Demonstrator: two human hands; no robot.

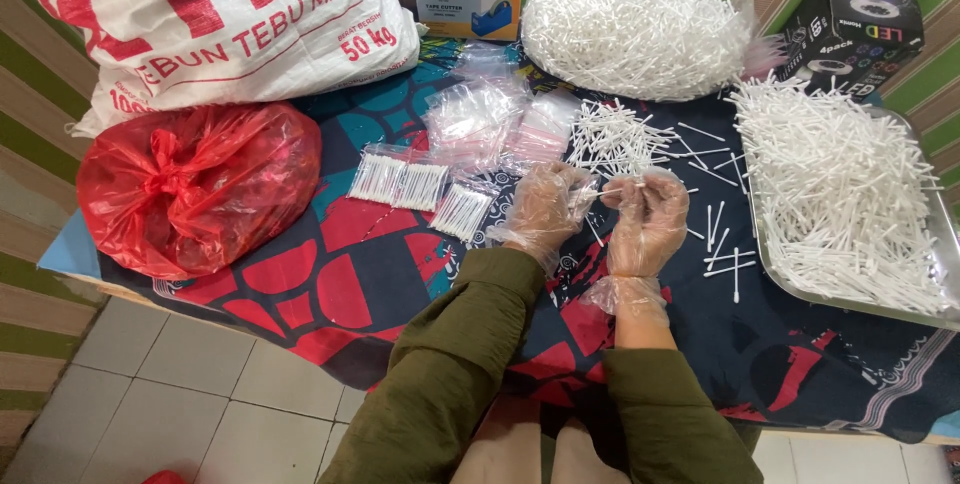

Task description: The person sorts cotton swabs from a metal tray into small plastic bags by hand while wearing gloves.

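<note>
Left of the hands, a red plastic bag (195, 187) sits on the counter (330, 274), then packed swab packets (398, 182). Left hand (545, 209), gloved in clear plastic, fingers curled, meets the right hand (648, 224); both pinch a small bunch of cotton swabs (618, 187) between them. Just behind them lies a loose swab pile (612, 136). Right of the hands, a metal tray (770, 262) heaped with swabs.
</note>
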